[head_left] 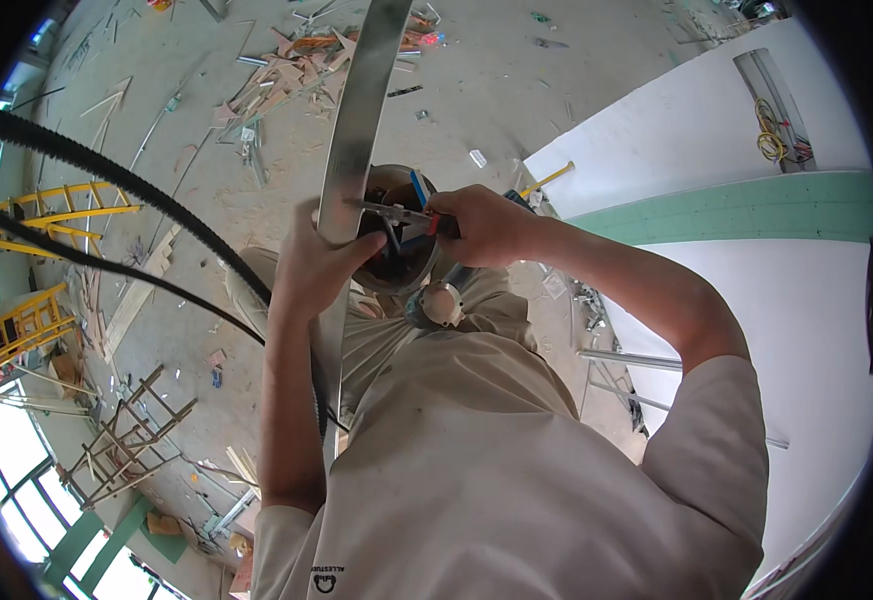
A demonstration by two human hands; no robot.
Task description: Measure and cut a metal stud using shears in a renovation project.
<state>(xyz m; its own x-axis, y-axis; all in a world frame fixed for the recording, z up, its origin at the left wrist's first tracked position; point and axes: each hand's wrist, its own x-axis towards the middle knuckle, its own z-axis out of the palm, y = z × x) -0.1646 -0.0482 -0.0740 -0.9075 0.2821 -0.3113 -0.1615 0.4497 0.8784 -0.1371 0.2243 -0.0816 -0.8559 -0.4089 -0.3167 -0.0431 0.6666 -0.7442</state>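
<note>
My left hand (322, 255) is closed round a long silver metal strip (365, 100) that runs up past the middle of the view. My right hand (472, 225) grips red-handled metal snips (403, 214), their jaws at the strip's right edge. Beneath both hands is a round metal container (400, 276) with dark tools and a blue item inside, partly hidden. A power tool (437, 305), probably a drill, hangs or rests just below the container, by my legs.
Debris (297, 75) litters the concrete floor (477, 90) far below. Black corrugated hoses (137, 190) cross at left, beyond them yellow ladders (22, 325) and a wooden frame (127, 440). At right stands a white partition (657, 120) with green board, cable and metal rails.
</note>
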